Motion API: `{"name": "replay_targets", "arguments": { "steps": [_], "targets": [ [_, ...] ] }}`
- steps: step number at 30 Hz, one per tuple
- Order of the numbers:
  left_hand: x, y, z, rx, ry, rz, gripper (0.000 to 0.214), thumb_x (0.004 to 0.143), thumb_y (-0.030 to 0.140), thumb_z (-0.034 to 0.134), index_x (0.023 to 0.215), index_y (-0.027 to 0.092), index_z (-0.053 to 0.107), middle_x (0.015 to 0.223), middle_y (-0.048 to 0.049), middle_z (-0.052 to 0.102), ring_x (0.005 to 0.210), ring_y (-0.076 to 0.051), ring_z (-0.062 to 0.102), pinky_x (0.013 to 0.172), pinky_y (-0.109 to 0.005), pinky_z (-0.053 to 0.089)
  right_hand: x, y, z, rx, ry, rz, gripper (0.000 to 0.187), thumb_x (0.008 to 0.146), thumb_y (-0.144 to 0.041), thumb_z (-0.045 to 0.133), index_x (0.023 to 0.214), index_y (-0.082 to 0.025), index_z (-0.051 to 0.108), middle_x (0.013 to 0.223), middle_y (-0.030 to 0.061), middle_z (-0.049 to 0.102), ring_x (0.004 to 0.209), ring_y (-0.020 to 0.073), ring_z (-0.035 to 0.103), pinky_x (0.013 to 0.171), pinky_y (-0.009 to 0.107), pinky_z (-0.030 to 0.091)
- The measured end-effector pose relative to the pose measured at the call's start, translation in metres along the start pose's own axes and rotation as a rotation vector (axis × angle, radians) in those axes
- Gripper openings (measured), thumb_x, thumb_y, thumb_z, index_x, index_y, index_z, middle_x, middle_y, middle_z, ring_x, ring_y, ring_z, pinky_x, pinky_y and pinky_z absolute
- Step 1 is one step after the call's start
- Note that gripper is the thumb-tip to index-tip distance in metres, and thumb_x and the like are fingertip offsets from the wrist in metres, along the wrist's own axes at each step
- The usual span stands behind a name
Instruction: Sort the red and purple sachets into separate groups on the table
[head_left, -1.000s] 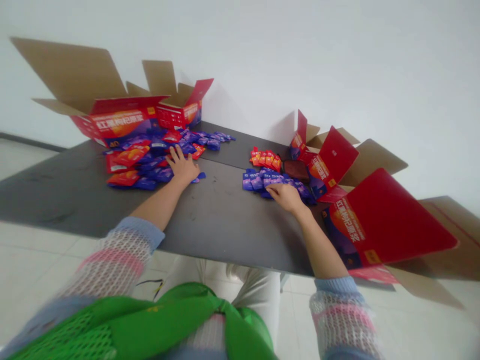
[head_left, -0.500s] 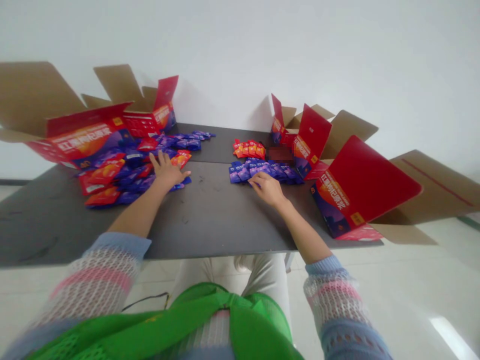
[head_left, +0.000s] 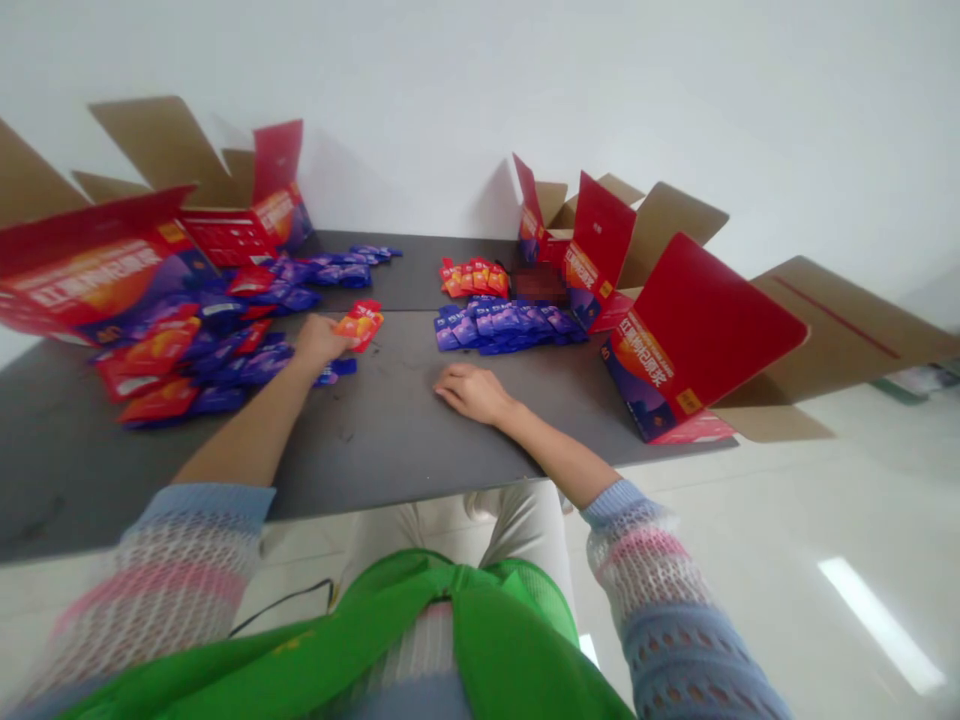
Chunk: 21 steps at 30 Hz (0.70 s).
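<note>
The left hand is closed and grips a red sachet at the fingers, over the dark counter. The right hand lies on the counter, open and a little curved, and it holds nothing. Just beside the left hand is a big heap of blue and red sachets. In front of the right hand, but not touching it, is a row of purple sachets. Behind this row are some small red sachets and a dark red pouch. Open red cartons stand at both ends of the counter: the left carton and the right carton.
</note>
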<state>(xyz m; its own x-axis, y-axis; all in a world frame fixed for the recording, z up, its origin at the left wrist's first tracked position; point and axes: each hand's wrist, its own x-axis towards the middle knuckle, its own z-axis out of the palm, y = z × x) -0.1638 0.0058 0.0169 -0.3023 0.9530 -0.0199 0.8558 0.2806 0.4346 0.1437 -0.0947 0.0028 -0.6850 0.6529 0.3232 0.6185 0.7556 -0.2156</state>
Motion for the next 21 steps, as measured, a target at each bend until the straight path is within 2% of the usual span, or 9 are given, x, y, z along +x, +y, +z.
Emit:
{"name": "replay_targets", "arguments": {
  "steps": [4,7,10,12,15,16,18,21],
  "targets": [
    [-0.005,0.002,0.002,-0.004,0.136,0.088,0.026,0.082,0.025,0.071,0.095,0.004,0.067,0.086,-0.0124,0.068,0.086,-0.024,0.061,0.075,-0.029,0.039,0.003,-0.008,0.011,0.044,-0.03,-0.084,0.028,0.102,-0.031,0.048,0.104,-0.02,0.073,0.108,0.0079,0.069,0.101,0.0189,0.059,0.084,0.028,0.045],
    [-0.017,0.014,0.006,-0.322,0.192,0.118,0.011,0.081,0.018,0.066,0.082,0.007,0.067,0.07,-0.0076,0.063,0.077,-0.022,0.059,0.074,-0.03,0.04,0.003,-0.001,0.011,0.153,0.014,-0.044,0.026,0.102,-0.028,0.048,0.105,-0.019,0.073,0.109,0.0071,0.071,0.102,0.0176,0.061,0.09,0.028,0.045],
    [-0.034,0.032,0.012,-0.648,0.14,0.144,0.011,0.082,0.017,0.062,0.075,0.009,0.066,0.064,-0.0044,0.062,0.065,-0.017,0.057,0.068,-0.029,0.043,0.0,0.008,0.009,0.291,0.102,0.098,0.024,0.099,-0.026,0.053,0.113,-0.019,0.07,0.109,0.0057,0.071,0.088,0.0146,0.063,0.085,0.027,0.047],
    [-0.05,0.045,0.021,-0.812,0.02,0.215,0.011,0.081,0.019,0.063,0.077,0.01,0.065,0.069,-0.005,0.066,0.063,-0.015,0.058,0.066,-0.028,0.046,-0.001,0.011,0.008,0.404,0.155,0.186,0.031,0.095,-0.028,0.058,0.123,-0.018,0.065,0.108,0.0053,0.071,0.077,0.0125,0.062,0.078,0.026,0.048],
    [-0.082,0.06,0.04,-1.096,-0.354,0.387,0.02,0.078,0.029,0.072,0.079,0.009,0.067,0.075,-0.0088,0.071,0.063,-0.016,0.063,0.064,-0.029,0.051,-0.002,0.012,0.008,0.577,0.232,0.247,0.048,0.09,-0.036,0.064,0.133,-0.016,0.055,0.11,0.0063,0.07,0.075,0.0124,0.061,0.072,0.024,0.049],
    [-0.093,0.063,0.047,-1.129,-0.496,0.451,0.027,0.077,0.034,0.076,0.079,0.009,0.068,0.075,-0.01,0.072,0.063,-0.017,0.064,0.064,-0.03,0.052,-0.002,0.011,0.008,0.611,0.251,0.262,0.048,0.089,-0.041,0.064,0.13,-0.016,0.057,0.108,0.0062,0.07,0.075,0.013,0.061,0.071,0.024,0.049],
    [-0.11,0.066,0.06,-1.089,-0.737,0.571,0.039,0.077,0.046,0.078,0.081,0.008,0.071,0.075,-0.0127,0.074,0.063,-0.02,0.068,0.067,-0.033,0.055,-0.004,0.008,0.006,0.654,0.249,0.286,0.042,0.089,-0.051,0.062,0.111,-0.015,0.064,0.092,0.0041,0.07,0.073,0.0142,0.059,0.069,0.025,0.048],
    [-0.12,0.066,0.071,-0.998,-0.974,0.705,0.051,0.084,0.056,0.07,0.091,0.006,0.074,0.086,-0.0201,0.076,0.071,-0.025,0.073,0.08,-0.041,0.057,-0.008,0.004,0.004,0.713,0.225,0.299,0.047,0.09,-0.063,0.054,0.084,-0.016,0.062,0.073,0.0013,0.064,0.07,0.0147,0.056,0.068,0.025,0.046]
  ]
}}
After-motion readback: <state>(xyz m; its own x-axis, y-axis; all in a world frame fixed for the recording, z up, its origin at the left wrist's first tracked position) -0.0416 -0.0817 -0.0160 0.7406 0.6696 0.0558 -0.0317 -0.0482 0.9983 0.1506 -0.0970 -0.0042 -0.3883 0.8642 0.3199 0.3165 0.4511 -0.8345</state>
